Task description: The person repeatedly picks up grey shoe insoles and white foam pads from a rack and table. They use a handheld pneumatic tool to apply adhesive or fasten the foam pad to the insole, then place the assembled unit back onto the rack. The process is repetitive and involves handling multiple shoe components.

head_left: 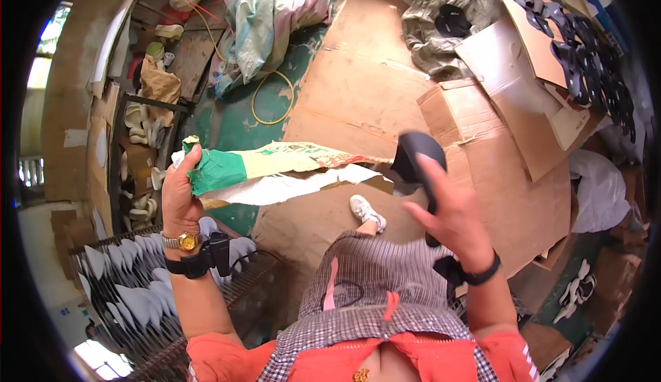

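My left hand [180,192] grips one end of a torn strip of woven plastic sack [282,161], green at that end, then pale yellow with red marks, with a white layer hanging below. The strip stretches right across in front of me. Its far end reaches a black, sandal-like piece [414,156] with a broad rounded end and a narrow lower part. That piece lies between the thumb and fingers of my right hand [456,213], which is smeared by motion. Exactly how those fingers close on it is hard to see.
At lower left stands a rack [141,289] of white shoe-shaped forms. Cardboard sheets [372,79] cover the floor; bulging sacks [275,20] lie at the back. Black sandals [578,58] cover a board at right. A yellow hose [292,99] loops on the green floor.
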Motion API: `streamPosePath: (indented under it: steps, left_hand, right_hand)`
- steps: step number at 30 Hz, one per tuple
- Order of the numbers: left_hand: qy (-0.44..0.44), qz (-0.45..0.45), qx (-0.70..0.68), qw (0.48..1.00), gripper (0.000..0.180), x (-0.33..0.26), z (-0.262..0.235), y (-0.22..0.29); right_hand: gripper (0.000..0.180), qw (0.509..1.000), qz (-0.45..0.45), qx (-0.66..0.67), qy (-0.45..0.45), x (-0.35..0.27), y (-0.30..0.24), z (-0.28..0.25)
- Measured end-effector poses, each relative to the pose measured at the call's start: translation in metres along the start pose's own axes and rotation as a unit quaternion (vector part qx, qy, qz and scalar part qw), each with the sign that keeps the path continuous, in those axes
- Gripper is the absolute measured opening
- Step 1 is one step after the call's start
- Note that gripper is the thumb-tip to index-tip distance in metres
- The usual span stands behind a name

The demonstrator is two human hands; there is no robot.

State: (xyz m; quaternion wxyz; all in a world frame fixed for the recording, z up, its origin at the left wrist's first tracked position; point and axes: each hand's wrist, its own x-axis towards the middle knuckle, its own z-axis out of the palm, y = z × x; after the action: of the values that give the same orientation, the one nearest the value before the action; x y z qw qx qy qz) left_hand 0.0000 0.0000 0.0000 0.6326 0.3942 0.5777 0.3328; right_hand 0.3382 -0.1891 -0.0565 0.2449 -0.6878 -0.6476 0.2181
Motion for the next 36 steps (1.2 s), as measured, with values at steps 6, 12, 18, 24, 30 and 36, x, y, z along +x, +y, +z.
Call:
streamPosePath:
  steps: [6,12,18,24,30,36]
  left_hand:
    - [0.005,0.000,0.091,0.996,0.022,0.048,-0.001,0.082]
    - [0.006,0.093,-0.118,0.989,0.056,0.109,-0.030,0.121]
    - [0.104,-0.025,-0.118,0.987,0.071,0.137,0.062,0.055]
    - [0.215,0.028,0.038,0.975,0.020,0.185,0.085,0.010]
    - [0.311,0.048,0.106,0.943,0.023,0.112,0.066,0.001]
    - [0.412,0.047,0.057,0.908,0.015,0.016,0.052,-0.058]
  right_hand:
    - [0.027,0.987,-0.158,0.009,-0.034,0.175,-0.059,0.031]
    - [0.015,0.979,-0.185,0.068,-0.055,0.276,-0.065,0.040]
    - [0.022,0.932,-0.294,0.143,-0.158,0.359,-0.076,0.061]
    - [0.021,0.865,-0.291,0.191,-0.361,0.398,-0.096,0.050]
    - [0.027,0.863,-0.303,0.105,-0.390,0.419,-0.098,0.068]
    - [0.032,0.759,-0.424,-0.130,-0.477,0.415,-0.136,0.097]
